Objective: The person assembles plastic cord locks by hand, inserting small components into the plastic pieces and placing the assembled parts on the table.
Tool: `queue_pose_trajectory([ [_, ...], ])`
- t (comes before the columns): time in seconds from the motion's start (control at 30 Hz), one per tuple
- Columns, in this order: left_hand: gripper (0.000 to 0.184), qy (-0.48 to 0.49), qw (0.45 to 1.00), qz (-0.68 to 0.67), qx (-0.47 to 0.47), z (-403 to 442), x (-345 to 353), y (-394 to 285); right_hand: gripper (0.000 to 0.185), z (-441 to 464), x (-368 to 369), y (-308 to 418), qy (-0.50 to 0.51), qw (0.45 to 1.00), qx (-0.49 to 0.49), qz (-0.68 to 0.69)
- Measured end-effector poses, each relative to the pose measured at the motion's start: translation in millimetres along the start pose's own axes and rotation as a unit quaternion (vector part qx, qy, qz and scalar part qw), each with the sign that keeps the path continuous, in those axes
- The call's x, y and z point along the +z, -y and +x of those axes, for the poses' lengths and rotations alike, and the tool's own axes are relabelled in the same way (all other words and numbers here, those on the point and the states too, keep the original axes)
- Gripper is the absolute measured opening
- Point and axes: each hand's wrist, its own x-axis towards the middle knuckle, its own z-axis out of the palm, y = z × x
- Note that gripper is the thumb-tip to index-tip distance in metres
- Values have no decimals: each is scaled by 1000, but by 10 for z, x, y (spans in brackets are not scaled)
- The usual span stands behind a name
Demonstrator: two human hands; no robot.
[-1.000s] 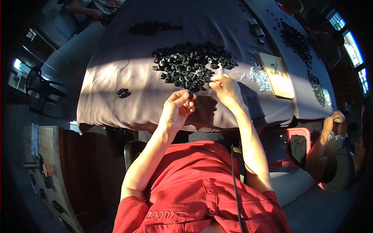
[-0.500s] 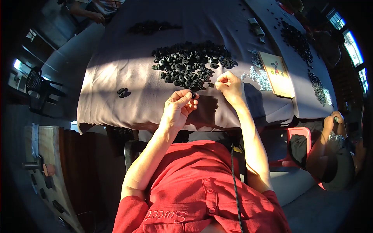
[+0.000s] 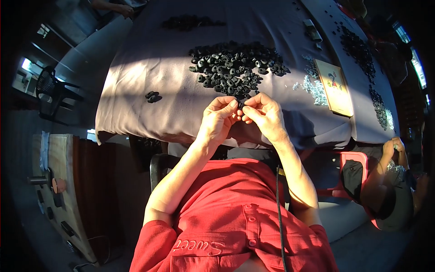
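Observation:
My left hand (image 3: 218, 119) is closed, thumb and fingers pinching a small black ridged part (image 3: 240, 104). Against that part, at its right side, come the fingertips of my right hand (image 3: 268, 117). Its fingers are pressed together too, and whatever lies between them is hidden or too small to name. Both hands are over the near edge of the cloth-covered table (image 3: 131, 113). Just beyond them spreads a pile of similar black parts (image 3: 229, 68), its near end close to my fingertips.
A few black parts (image 3: 153, 96) lie apart at left. On the right are small shiny pieces (image 3: 313, 90) and a flat box or book (image 3: 335, 88). Another dark heap (image 3: 190, 21) is at the back. A person's hands (image 3: 395, 146) show at right, near a red chair (image 3: 362, 156).
My right hand has moved left from beside the pile to meet my left hand at the black part. My left hand still holds that part. The view has shifted slightly.

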Motion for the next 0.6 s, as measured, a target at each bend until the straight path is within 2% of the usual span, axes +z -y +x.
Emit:
queue_pose_trajectory([
  [0.6,12,-12,999,31,23,-19,-5,52,5,-20,-1,-79,-10,999,-29,-26],
])
